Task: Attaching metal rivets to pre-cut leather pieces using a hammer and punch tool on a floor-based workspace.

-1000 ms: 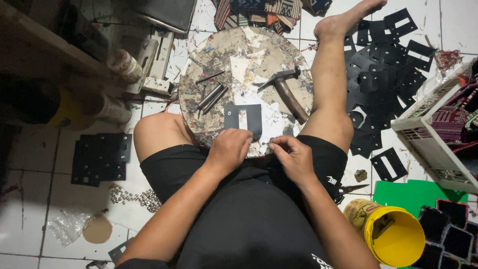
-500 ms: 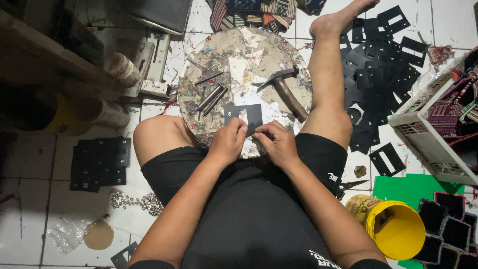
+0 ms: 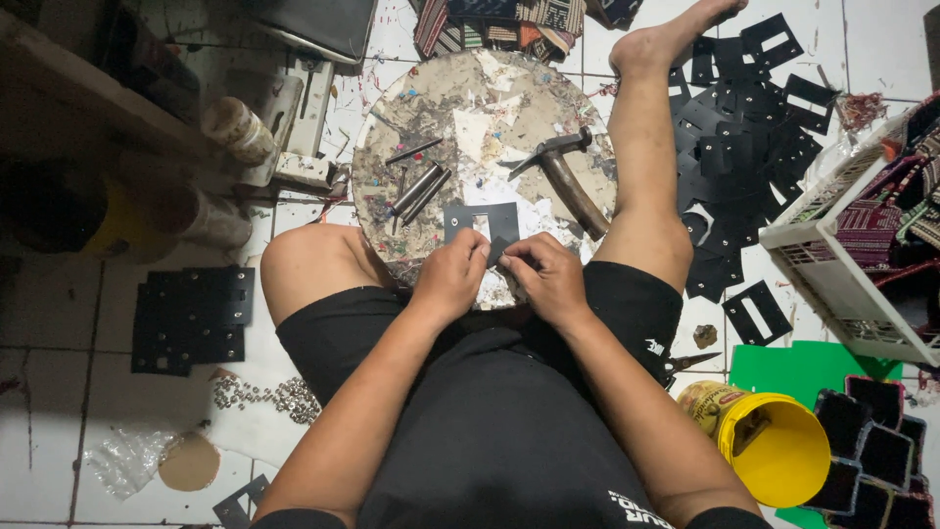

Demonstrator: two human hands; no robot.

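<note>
Black cut-out sheet point(image 3: 482, 223); paint-spattered grey round board point(image 3: 470, 108); yellow bucket point(image 3: 774, 460); white basket point(image 3: 842, 264); green sheet point(image 3: 783, 364).

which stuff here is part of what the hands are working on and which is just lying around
In hand: left hand, right hand, black cut-out piece, round work board.

Lying about: hammer, metal punches, yellow bucket, white basket, pile of black pieces.

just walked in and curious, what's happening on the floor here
A person sits on the tiled floor with a round, paint-spattered wooden board between the legs. Both hands, left hand and right hand, pinch the near edge of a flat black card piece with a rectangular cut-out on the board. A wooden-handled hammer lies beside it.
</note>
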